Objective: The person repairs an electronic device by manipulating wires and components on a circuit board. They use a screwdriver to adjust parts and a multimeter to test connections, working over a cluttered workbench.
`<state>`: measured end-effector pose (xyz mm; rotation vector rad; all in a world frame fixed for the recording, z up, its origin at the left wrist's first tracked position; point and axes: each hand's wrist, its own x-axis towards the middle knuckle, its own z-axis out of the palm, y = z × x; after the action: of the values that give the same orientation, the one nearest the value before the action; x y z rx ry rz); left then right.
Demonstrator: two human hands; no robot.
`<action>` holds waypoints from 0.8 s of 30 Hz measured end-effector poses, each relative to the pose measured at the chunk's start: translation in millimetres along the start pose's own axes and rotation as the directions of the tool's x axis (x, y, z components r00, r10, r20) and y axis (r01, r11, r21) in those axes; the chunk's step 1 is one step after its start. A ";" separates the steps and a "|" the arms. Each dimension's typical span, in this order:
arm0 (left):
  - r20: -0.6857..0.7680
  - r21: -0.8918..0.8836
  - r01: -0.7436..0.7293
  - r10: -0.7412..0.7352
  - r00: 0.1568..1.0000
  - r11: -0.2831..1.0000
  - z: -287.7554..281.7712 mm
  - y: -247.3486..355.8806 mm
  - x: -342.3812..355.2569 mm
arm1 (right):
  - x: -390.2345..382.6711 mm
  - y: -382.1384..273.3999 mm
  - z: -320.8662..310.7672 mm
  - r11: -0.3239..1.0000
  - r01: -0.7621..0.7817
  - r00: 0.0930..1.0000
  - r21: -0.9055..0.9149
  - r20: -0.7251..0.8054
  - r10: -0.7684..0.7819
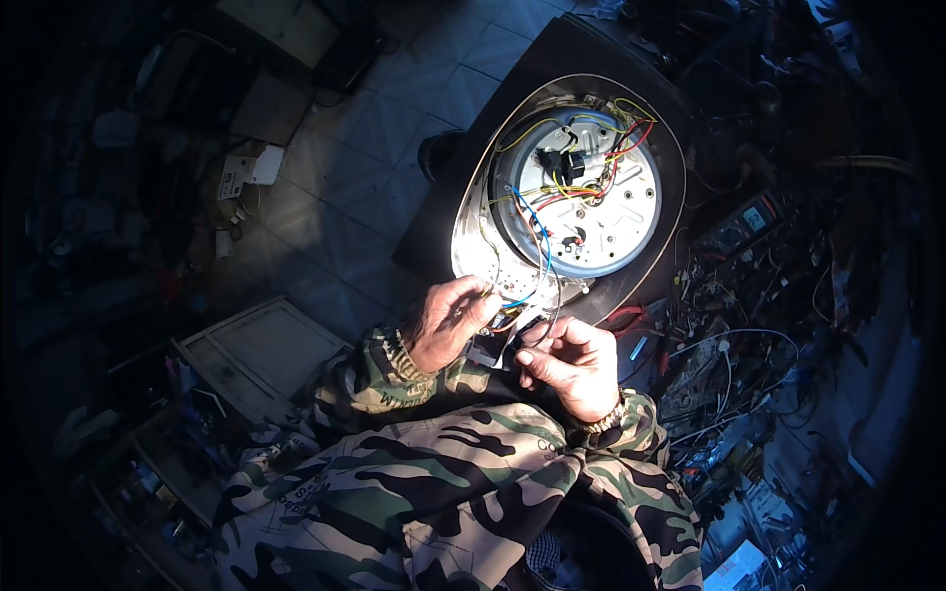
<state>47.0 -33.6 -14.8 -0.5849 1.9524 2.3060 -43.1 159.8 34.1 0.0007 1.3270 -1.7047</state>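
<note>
An opened appliance [621, 212] lies before me, its round metal base set in an oval shell, with red, yellow and blue wires running over it. At the near end of the shell, my left hand [451, 320] is closed in a pinch where a thin wire [496, 258] reaches the fingertips. My right hand [576, 362] pinches a dark wire [559, 295] that loops down from the base. Between both hands, a blue wire [546, 246] and a pale ribbon-like lead [522, 325] run to a dark part [488, 352], partly hidden by the fingers.
A dark board [439, 222] lies under the appliance. To the right are a multimeter [739, 225], red-handled pliers [631, 315] and a heap of loose parts and wires. A white box-like device [236, 175] stands on the tiled floor at left, above a wooden panel [261, 355].
</note>
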 end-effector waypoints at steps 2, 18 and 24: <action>0.022 0.008 0.018 -0.019 1.000 1.000 -1.8 -0.1 -0.1 | 2.5 3.4 -1.6 0.980 0.085 0.996 -0.183 0.002 -0.086; -0.014 -0.062 0.022 -0.023 1.000 0.998 2.3 3.6 2.9 | 4.4 5.1 5.2 0.713 0.363 0.902 -0.600 0.035 -0.430; -0.009 -0.048 0.033 -0.034 0.999 0.998 2.1 4.5 1.4 | 4.7 7.8 4.3 0.671 0.342 0.892 -0.658 0.003 -0.452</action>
<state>43.9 -32.7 -10.8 -0.6290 1.8815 2.3400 -38.4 153.7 27.6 -0.6131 2.1125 -1.5127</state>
